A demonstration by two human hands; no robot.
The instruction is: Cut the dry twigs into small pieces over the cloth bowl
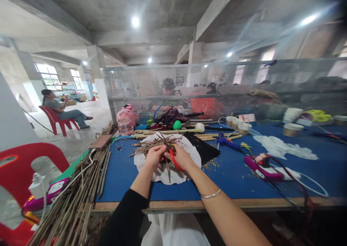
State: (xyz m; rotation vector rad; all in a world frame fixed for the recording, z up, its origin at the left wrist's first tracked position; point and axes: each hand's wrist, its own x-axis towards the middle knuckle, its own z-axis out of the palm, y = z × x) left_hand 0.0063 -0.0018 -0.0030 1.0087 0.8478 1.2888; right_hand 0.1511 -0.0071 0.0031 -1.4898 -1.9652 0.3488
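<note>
My right hand point(183, 157) is wrapped round a pair of red-handled scissors point(175, 160), whose dark blades point up and to the left. Close beside it, my left hand point(154, 157) pinches a thin brown twig point(169, 173) that hangs down below the fingers. Both hands are above a round white cloth point(141, 169) on the blue tabletop. Cut twigs point(143, 146) lie loosely on the cloth's far left part, some sticking out past its edge. My fingers hide part of the twig and the spot where the blades meet it.
A long bundle of sticks point(78, 199) leans at the left beside a red chair point(32, 159). Black cloth point(204, 150), a blue glue gun point(229, 143), a purple power strip point(264, 169) with cables and paper cups point(292, 129) lie rightward. A perforated metal screen point(141, 83) stands behind.
</note>
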